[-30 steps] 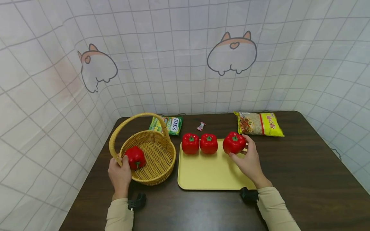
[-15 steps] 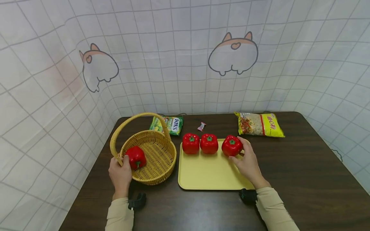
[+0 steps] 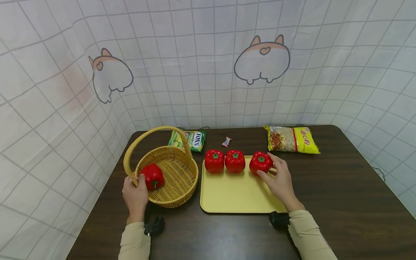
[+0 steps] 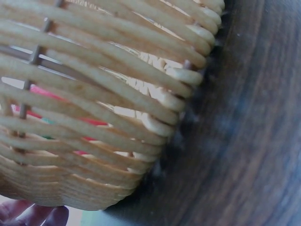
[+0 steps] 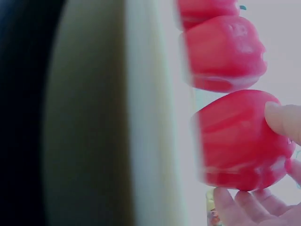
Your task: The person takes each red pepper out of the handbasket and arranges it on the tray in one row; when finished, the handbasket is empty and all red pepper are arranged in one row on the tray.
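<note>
Fingers: clasping right pepper (image 3: 260, 163) (right hand (image 3: 282, 182)), basket (image 3: 175, 180) (left hand (image 3: 134, 196)) | far left: green bag (image 3: 196, 140), "FOX'S" | far right: yellow bag (image 3: 289, 139), Chinese characters

A wicker basket (image 3: 176, 179) stands left of the rightmost, stem-up, glossy red pepper (image 3: 260, 164).

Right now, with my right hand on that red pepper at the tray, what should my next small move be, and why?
I'd probably relax the grip of your right hand and leave the held pepper there: it appears to rest on the yellow tray, stem up, roughly in line with the left pepper and the middle pepper.
</note>
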